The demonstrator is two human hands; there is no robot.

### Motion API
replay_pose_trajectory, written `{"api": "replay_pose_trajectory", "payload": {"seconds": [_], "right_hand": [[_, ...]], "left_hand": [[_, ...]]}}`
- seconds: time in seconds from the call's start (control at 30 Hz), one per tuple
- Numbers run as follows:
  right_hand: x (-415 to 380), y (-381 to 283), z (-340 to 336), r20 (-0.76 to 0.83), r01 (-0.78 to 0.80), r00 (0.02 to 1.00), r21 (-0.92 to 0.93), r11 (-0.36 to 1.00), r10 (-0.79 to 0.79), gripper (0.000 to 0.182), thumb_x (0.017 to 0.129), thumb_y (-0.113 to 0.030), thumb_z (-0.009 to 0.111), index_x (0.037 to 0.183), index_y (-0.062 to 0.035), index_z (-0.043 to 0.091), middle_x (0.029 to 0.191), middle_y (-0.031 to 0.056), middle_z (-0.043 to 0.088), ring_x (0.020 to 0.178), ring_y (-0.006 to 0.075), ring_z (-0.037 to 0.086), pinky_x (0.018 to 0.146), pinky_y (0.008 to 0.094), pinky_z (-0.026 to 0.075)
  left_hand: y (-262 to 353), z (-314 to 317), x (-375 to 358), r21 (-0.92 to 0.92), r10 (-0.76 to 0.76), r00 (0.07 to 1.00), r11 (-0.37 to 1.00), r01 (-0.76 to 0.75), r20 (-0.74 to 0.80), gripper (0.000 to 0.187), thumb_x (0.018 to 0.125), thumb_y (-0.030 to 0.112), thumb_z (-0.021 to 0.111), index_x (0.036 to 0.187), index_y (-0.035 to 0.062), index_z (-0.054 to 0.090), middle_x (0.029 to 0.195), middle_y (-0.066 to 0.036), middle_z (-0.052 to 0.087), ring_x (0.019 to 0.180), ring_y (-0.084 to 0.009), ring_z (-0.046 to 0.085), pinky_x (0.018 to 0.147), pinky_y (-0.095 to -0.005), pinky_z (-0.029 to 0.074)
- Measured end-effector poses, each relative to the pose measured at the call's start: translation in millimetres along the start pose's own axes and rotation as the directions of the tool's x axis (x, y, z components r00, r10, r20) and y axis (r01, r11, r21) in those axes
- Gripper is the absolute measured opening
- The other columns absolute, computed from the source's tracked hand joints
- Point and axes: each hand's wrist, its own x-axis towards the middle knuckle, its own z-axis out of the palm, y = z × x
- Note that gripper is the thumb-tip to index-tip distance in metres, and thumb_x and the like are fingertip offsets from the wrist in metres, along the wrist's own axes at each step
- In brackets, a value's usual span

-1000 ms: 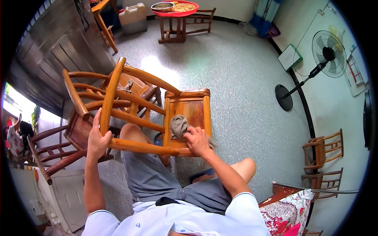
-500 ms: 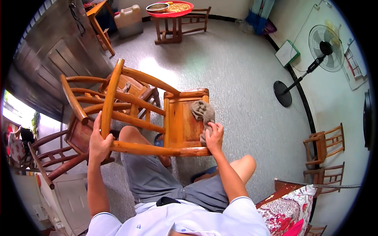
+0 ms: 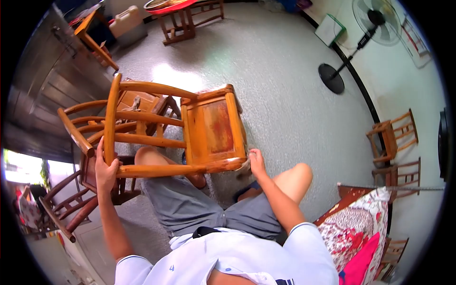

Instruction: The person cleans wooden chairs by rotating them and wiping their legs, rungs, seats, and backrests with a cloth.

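A varnished wooden chair (image 3: 209,126) is held tipped in front of my knees, its seat facing up toward me and its slatted back to the left. My left hand (image 3: 105,171) is closed round the end of the chair's back post. At the seat's near right corner, my right hand (image 3: 257,164) presses a grey-brown cloth (image 3: 245,166) against the side of the frame. Only a small part of the cloth shows; the rest is hidden by the hand and the chair. The seat panel has a darker, worn reddish patch.
Another wooden chair (image 3: 137,102) stands just beyond, with a rag on its seat. A dark reddish chair (image 3: 71,194) is at my left. Further off are a standing fan (image 3: 331,78), a red tray (image 3: 173,6) on a stand, small chairs (image 3: 389,137) along the right wall and a flowered cloth (image 3: 354,223).
My right hand and the cloth have gone from the seat's top to its outer side edge. The chair has turned slightly, and the whole view has shifted. My left hand keeps its hold.
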Motion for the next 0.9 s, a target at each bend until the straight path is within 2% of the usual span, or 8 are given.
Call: {"api": "replay_pose_trajectory", "payload": {"seconds": [0.23,0.3,0.43,0.5,0.67,0.73,0.77,0.9], "right_hand": [[17.0,36.9,0.7,-0.013,-0.217,0.972,-0.412,0.885,0.233,0.029,0.088,-0.017,0.056,0.116,-0.0112,0.059,0.111,0.0168,0.066,0.105,0.0336,0.062,0.09,0.0406,0.048],[14.3,34.5,3.7,-0.096,-0.372,0.928,-0.265,0.889,0.36,0.026,0.086,-0.015,0.056,0.111,-0.0121,0.063,0.106,0.0163,0.067,0.098,0.0323,0.064,0.085,0.0397,0.049],[12.1,0.1,-6.0,-0.031,-0.384,0.922,-0.196,0.902,0.386,0.022,0.084,-0.011,0.056,0.103,-0.0081,0.066,0.098,0.0125,0.068,0.089,0.0246,0.065,0.078,0.0351,0.049],[2.6,-20.1,-17.5,0.14,-0.266,0.958,0.118,0.957,0.249,0.019,0.083,-0.01,0.055,0.096,-0.0042,0.067,0.091,0.0071,0.067,0.084,0.0165,0.063,0.072,0.0301,0.048],[-23.9,-83.7,-50.3,0.415,-0.414,0.89,0.561,0.717,0.189,0.022,0.085,-0.011,0.053,0.104,-0.0029,0.062,0.095,0.0052,0.065,0.088,0.0145,0.063,0.078,0.028,0.052],[-25.4,-94.8,-47.9,0.326,-0.338,0.937,0.764,0.55,0.123,0.022,0.087,-0.008,0.054,0.107,-0.0018,0.061,0.098,0.0061,0.065,0.088,0.0136,0.062,0.082,0.027,0.052],[-23.9,-102.8,-45.2,0.341,-0.34,0.934,0.759,0.555,0.104,0.022,0.087,-0.008,0.054,0.107,-0.0018,0.061,0.098,0.0061,0.065,0.088,0.0136,0.062,0.082,0.027,0.052],[-6.5,-104.7,-26.5,0.12,-0.124,0.992,0.829,0.545,0.043,0.024,0.087,-0.008,0.058,0.11,-0.0009,0.06,0.105,0.0071,0.064,0.095,0.0167,0.062,0.088,0.03,0.051]], "left_hand": [[-19.7,-10.4,2.6,0.021,0.033,0.999,0.999,-0.034,0.022,0.075,0.079,-0.002,0.053,0.15,0.0065,0.031,0.101,-0.009,0.056,0.084,-0.015,0.058,0.077,-0.0277,0.053],[-15.1,-9.2,1.2,0.062,0.037,0.999,0.997,-0.038,0.025,0.075,0.079,0.0,0.054,0.15,0.0062,0.031,0.104,-0.01,0.056,0.085,-0.0156,0.058,0.078,-0.0288,0.053],[-29.2,-10.8,5.2,0.075,0.063,0.998,0.995,-0.064,0.018,0.075,0.08,-0.001,0.055,0.15,0.0063,0.031,0.106,-0.01,0.056,0.087,-0.0165,0.058,0.08,-0.0287,0.052],[-30.8,-14.0,4.3,0.069,0.057,0.998,0.996,-0.056,-0.013,0.074,0.08,-0.001,0.055,0.15,0.0064,0.031,0.106,-0.01,0.056,0.088,-0.0165,0.058,0.08,-0.0285,0.052],[5.6,0.5,-4.7,0.077,0.013,1.0,0.997,-0.014,0.004,0.078,0.077,-0.004,0.055,0.15,0.0072,0.031,0.104,-0.008,0.055,0.084,-0.0148,0.055,0.076,-0.0272,0.05],[10.9,7.4,-4.6,0.047,0.03,0.999,0.998,-0.029,-0.017,0.079,0.075,-0.004,0.056,0.15,0.0059,0.031,0.105,-0.008,0.054,0.086,-0.0149,0.055,0.078,-0.0269,0.049],[13.7,7.6,-4.4,0.027,0.001,1.0,1.0,-0.001,0.017,0.078,0.075,-0.004,0.056,0.149,0.0041,0.031,0.114,-0.011,0.055,0.097,-0.0176,0.057,0.086,-0.0272,0.048],[20.6,21.7,-3.8,0.084,0.124,0.992,0.989,-0.123,-0.006,0.079,0.076,-0.002,0.057,0.15,0.0053,0.03,0.113,-0.009,0.053,0.095,-0.0164,0.055,0.083,-0.0255,0.05]]}}
